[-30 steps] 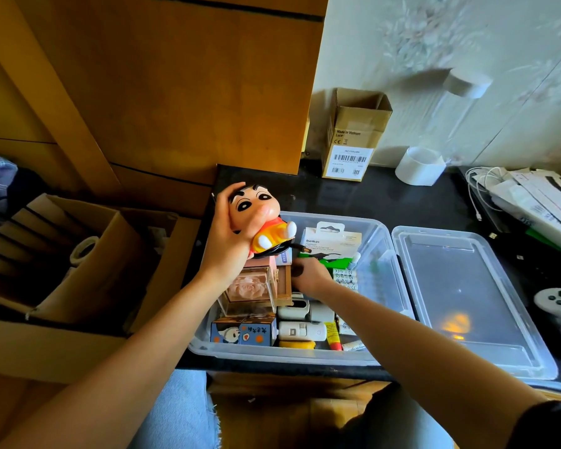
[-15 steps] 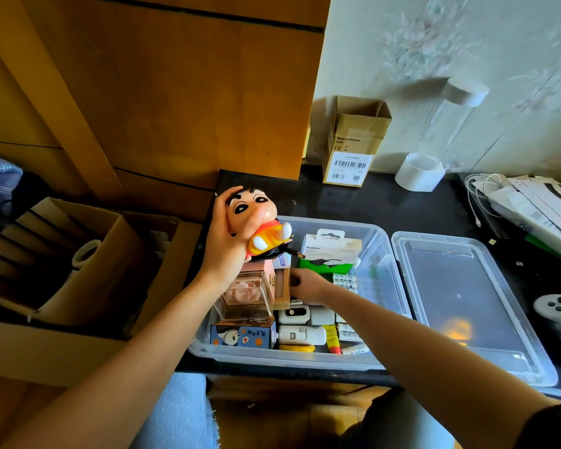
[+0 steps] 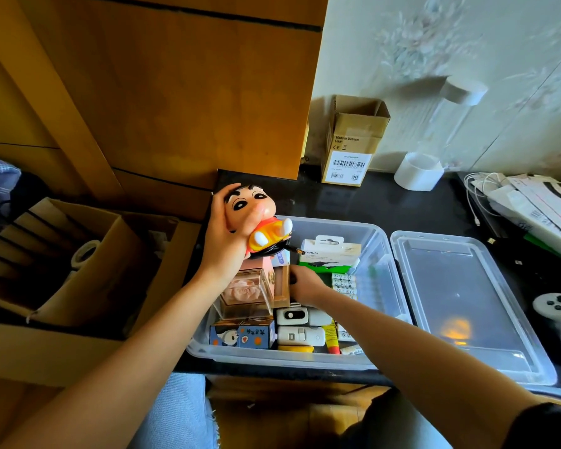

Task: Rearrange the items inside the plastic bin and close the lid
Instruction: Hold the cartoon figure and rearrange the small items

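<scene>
Above the bin point(image 3: 382, 254), doll point(image 3: 256, 218) tilted, feet rightward.

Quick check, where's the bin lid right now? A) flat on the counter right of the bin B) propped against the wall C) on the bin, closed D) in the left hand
A: the lid lies flat on the dark counter just right of the open bin, while the left hand holds the toy figure and the right hand reaches into the bin.
</scene>
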The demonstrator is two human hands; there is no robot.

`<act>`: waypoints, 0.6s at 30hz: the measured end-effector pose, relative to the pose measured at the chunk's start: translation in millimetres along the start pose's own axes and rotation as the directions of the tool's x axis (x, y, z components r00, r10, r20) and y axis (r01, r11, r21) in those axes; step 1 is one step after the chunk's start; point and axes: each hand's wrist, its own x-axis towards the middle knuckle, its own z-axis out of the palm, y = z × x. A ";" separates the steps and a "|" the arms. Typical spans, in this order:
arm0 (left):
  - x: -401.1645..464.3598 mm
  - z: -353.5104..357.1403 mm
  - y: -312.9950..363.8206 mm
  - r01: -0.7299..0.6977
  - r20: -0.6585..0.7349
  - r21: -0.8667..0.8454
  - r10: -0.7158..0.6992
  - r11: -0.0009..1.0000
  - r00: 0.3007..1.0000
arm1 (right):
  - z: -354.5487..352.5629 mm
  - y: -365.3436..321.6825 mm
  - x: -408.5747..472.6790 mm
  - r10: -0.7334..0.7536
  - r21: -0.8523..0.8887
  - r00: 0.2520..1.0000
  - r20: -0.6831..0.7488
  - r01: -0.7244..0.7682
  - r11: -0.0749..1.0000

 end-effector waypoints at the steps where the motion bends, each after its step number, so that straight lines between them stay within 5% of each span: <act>1: -0.1 0.5 -0.4 0.000 -0.002 0.001 0.000 1.000 1.000 | -0.6 -1.4 1.4 0.009 -0.033 1.000 -0.001 -0.009 0.999; 13: 0.3 -1.5 -3.8 -0.006 -0.017 0.013 0.006 1.000 1.000 | -7.8 -6.5 4.6 0.064 -0.150 0.994 0.083 -0.051 0.987; 18: -0.5 -3.7 -9.8 -0.006 0.016 0.009 0.005 1.000 1.000 | -21.9 -6.9 -0.7 0.075 -0.248 0.997 -0.010 -0.075 0.966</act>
